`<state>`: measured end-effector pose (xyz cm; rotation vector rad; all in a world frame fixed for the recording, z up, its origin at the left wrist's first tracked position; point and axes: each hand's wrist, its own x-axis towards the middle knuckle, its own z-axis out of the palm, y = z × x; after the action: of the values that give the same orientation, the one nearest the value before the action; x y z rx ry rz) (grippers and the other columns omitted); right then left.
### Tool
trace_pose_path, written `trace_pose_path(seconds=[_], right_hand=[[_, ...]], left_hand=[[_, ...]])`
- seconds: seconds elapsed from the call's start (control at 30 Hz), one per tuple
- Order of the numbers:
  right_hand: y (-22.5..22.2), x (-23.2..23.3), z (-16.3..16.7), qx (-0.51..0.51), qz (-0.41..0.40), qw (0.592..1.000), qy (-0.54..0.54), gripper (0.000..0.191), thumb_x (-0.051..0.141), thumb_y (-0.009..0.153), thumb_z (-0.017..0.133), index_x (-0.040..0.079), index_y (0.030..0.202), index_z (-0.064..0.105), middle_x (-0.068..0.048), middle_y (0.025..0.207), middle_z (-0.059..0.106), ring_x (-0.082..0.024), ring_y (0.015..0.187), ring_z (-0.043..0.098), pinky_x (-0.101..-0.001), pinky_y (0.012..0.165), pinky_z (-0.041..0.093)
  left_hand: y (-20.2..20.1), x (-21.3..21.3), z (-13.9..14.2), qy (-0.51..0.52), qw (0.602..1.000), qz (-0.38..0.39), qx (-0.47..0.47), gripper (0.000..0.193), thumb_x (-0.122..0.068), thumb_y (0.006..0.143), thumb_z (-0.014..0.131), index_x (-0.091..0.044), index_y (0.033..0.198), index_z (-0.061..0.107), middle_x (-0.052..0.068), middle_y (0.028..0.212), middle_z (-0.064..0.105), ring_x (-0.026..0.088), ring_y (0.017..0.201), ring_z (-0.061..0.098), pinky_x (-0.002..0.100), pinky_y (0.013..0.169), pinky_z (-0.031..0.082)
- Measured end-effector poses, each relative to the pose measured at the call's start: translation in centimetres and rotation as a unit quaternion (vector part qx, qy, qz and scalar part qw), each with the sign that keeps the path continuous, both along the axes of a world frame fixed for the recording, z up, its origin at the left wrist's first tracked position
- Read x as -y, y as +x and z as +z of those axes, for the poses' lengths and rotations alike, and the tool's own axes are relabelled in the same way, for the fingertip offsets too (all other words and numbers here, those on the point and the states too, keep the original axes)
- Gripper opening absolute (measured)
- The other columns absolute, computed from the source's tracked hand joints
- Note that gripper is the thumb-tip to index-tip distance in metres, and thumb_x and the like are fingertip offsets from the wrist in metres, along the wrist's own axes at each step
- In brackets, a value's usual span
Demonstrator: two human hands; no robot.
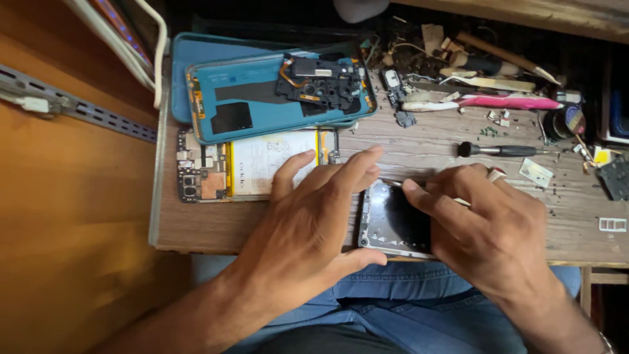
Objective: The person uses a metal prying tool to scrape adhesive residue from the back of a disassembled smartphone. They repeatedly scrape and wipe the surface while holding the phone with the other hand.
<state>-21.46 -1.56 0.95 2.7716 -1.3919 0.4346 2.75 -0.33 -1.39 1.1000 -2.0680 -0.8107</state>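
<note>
A dark phone frame point(393, 219) with a glossy black panel lies at the front edge of the wooden bench point(426, 147). My left hand point(308, 216) rests spread over its left end, thumb under the lower edge, fingers splayed above. My right hand point(488, 223) covers the frame's right end and pinches a thin metal tool point(393, 183) whose tip pokes out near the frame's top edge. Behind my left hand lies an opened phone point(249, 164) showing its white battery and circuit board.
A teal phone back cover point(262, 98) with a black inner bracket sits at the back left on a blue case. A black screwdriver point(501, 150), a pink-handled tool point(504, 102), small parts and screws litter the right. My jeans point(393, 295) show below the bench edge.
</note>
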Motion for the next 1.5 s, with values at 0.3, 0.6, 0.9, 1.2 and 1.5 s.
trace_pose_path(seconds=[0.3, 0.6, 0.9, 1.2, 1.5], right_hand=[[0.5, 0.5, 0.7, -0.031, 0.006, 0.999, -0.024, 0.035, 0.006, 0.077, 0.083, 0.018, 0.109, 0.078, 0.002, 0.084, 0.064, -0.013, 0.061, 0.059, -0.0304, 0.053, 0.048], [0.3, 0.5, 0.9, 0.019, 0.002, 1.000, -0.004, 0.042, 0.005, 0.069, 0.079, 0.016, 0.110, 0.076, -0.001, 0.087, 0.063, -0.013, 0.065, 0.060, -0.0298, 0.055, 0.049], [0.9, 0.2, 0.6, 0.004, -0.007, 1.000, 0.008, 0.041, -0.001, 0.073, 0.076, 0.019, 0.109, 0.077, 0.001, 0.089, 0.062, -0.020, 0.071, 0.063, -0.0346, 0.061, 0.051], [0.1, 0.7, 0.9, 0.075, -0.057, 0.992, 0.081, 0.036, 0.000, 0.081, 0.076, 0.017, 0.113, 0.078, -0.002, 0.079, 0.058, -0.014, 0.062, 0.059, -0.0308, 0.055, 0.050], [2.0, 1.0, 2.9, 0.202, -0.057, 0.967, 0.144, 0.019, 0.012, 0.099, 0.058, 0.004, 0.114, 0.065, -0.011, 0.095, 0.066, -0.022, 0.081, 0.064, -0.0346, 0.071, 0.050]], left_hand=[[0.2, -0.1, -0.1, -0.002, 1.000, -0.006, -0.006, 0.115, -0.035, 0.070, 0.093, -0.004, 0.154, 0.020, 0.016, 0.131, 0.064, 0.029, 0.126, 0.059, 0.056, 0.117, 0.026], [0.4, -0.2, 0.0, 0.000, 1.000, -0.006, -0.011, 0.114, -0.032, 0.071, 0.092, -0.004, 0.154, 0.019, 0.014, 0.132, 0.066, 0.029, 0.127, 0.060, 0.056, 0.118, 0.025], [0.2, -0.1, 0.0, -0.010, 1.000, -0.009, 0.000, 0.114, -0.032, 0.070, 0.093, -0.004, 0.153, 0.020, 0.017, 0.133, 0.066, 0.029, 0.131, 0.058, 0.055, 0.118, 0.023], [0.1, -0.3, 0.0, -0.035, 0.999, 0.005, 0.008, 0.125, -0.039, 0.067, 0.094, 0.000, 0.154, 0.013, 0.018, 0.131, 0.066, 0.033, 0.130, 0.056, 0.062, 0.120, 0.015], [0.5, -0.6, 0.1, -0.048, 0.998, 0.025, 0.013, 0.128, -0.041, 0.062, 0.095, -0.002, 0.155, 0.017, 0.020, 0.146, 0.048, 0.034, 0.141, 0.043, 0.062, 0.121, 0.017]])
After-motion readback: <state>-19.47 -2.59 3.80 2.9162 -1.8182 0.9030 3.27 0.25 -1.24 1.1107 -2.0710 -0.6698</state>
